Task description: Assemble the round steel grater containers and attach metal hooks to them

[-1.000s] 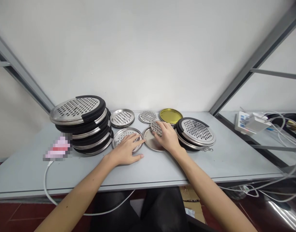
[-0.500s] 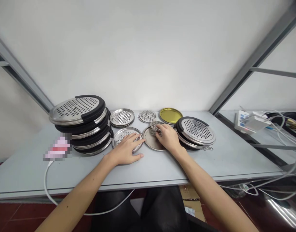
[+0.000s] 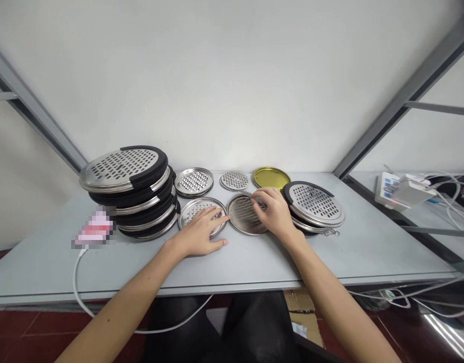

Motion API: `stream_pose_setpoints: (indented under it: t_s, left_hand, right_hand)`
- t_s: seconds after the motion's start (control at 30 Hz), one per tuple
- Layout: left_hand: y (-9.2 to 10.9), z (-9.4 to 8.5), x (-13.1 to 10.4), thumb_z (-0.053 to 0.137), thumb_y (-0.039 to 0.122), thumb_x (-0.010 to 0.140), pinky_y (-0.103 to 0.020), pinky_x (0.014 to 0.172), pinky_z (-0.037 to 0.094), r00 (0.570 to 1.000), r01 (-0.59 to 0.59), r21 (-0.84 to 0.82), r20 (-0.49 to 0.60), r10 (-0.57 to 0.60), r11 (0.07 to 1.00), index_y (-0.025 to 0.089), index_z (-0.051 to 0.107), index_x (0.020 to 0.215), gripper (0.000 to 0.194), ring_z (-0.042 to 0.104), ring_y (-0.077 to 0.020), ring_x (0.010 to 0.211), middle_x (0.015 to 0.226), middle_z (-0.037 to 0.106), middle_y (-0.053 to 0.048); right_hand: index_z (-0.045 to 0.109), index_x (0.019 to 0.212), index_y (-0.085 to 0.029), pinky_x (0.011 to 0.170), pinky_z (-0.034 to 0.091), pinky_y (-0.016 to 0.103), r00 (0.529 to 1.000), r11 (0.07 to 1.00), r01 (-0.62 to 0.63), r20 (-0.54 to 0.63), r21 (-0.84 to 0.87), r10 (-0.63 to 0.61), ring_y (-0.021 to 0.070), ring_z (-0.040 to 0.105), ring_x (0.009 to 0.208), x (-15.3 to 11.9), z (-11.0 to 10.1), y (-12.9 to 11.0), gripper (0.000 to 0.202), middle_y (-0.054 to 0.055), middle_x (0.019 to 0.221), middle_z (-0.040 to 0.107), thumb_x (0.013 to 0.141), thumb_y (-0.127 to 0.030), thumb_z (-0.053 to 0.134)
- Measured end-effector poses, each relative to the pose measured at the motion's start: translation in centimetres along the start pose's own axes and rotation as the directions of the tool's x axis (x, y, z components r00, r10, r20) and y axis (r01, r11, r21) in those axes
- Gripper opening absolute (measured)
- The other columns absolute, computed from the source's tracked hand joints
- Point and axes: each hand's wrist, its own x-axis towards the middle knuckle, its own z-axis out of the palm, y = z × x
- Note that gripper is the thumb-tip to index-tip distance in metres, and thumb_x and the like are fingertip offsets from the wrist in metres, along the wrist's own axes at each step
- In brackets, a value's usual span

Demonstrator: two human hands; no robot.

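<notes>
My left hand (image 3: 199,233) lies with fingers spread over a round grater plate with a raised rim (image 3: 189,210), its thumb on the table. In my right hand (image 3: 274,212), a perforated grater disc (image 3: 244,193) is pinched and tipped up nearly edge-on; the hand hides most of it. Below it lies a shallow round metal plate (image 3: 245,222), with the disc's hole pattern mirrored on its surface. Whether the disc touches that plate's far rim I cannot tell. Behind them are another rimmed grater plate (image 3: 194,182), a flat perforated disc (image 3: 234,180) and a gold-coloured round lid (image 3: 272,178).
A tall stack of black-edged perforated round pieces (image 3: 124,166) stands left, a lower stack (image 3: 315,202) right, close to my right hand. A blurred pink item (image 3: 96,229) with a white cable (image 3: 76,282) lies front left. A power strip (image 3: 393,191) sits far right.
My right hand has tilted the disc from showing its face to nearly edge-on, uncovering more of the metal plate. My left hand stays in place. The view has shifted slightly.
</notes>
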Motion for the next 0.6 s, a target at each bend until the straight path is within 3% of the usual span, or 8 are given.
stream_pose_setpoints:
  t_s: [0.17, 0.3, 0.4, 0.6]
  left_hand:
    - [-0.1, 0.1, 0.0, 0.063, 0.045, 0.084, -0.051, 0.114, 0.028, 1.000, 0.001, -0.005, -0.007, -0.001, 1.000, 0.028, 0.044, 0.143, 0.065, 0.030, -0.0338, 0.142, 0.150, 0.039, -0.012]
    - [-0.1, 0.0, 0.0, 0.064, 0.044, 0.083, -0.051, 0.114, 0.028, 1.000, -0.001, -0.009, -0.005, 0.001, 1.000, 0.029, 0.045, 0.143, 0.064, 0.031, -0.0339, 0.141, 0.150, 0.040, -0.010]
    - [-0.1, 0.0, 0.0, 0.063, 0.045, 0.084, -0.050, 0.115, 0.027, 1.000, 0.001, -0.007, 0.002, -0.001, 1.000, 0.029, 0.045, 0.142, 0.063, 0.030, -0.0332, 0.142, 0.150, 0.039, -0.011]
    - [-0.1, 0.0, 0.0, 0.063, 0.044, 0.084, -0.050, 0.115, 0.028, 1.000, 0.003, -0.015, 0.000, -0.003, 1.000, 0.029, 0.046, 0.142, 0.062, 0.031, -0.0330, 0.141, 0.150, 0.039, -0.010]
  right_hand:
    - [0.067, 0.099, -0.022, 0.085, 0.050, 0.040, 0.992, 0.998, 0.065, -0.109, 0.006, -0.064, 0.0233, 0.057, 0.095, 0.0, -0.4, 0.4, 0.016, 0.008, 0.100, 0.065, 0.089, -0.016, 0.056]
    - [0.066, 0.099, -0.023, 0.084, 0.051, 0.040, 0.990, 0.997, 0.074, -0.121, 0.037, -0.069, 0.0231, 0.059, 0.094, 0.0, -0.7, 0.6, 0.016, 0.008, 0.099, 0.065, 0.088, -0.015, 0.057]
    - [0.065, 0.102, -0.022, 0.087, 0.050, 0.040, 0.995, 0.996, 0.075, -0.066, 0.050, -0.072, 0.0233, 0.059, 0.096, -0.2, -0.6, 0.2, 0.018, 0.008, 0.101, 0.065, 0.088, -0.015, 0.056]
    - [0.064, 0.095, -0.020, 0.093, 0.049, 0.044, 0.986, 0.997, 0.065, 0.157, -0.033, -0.059, 0.0284, 0.056, 0.108, -1.1, -0.1, -0.5, 0.013, 0.011, 0.113, 0.063, 0.083, -0.020, 0.064]
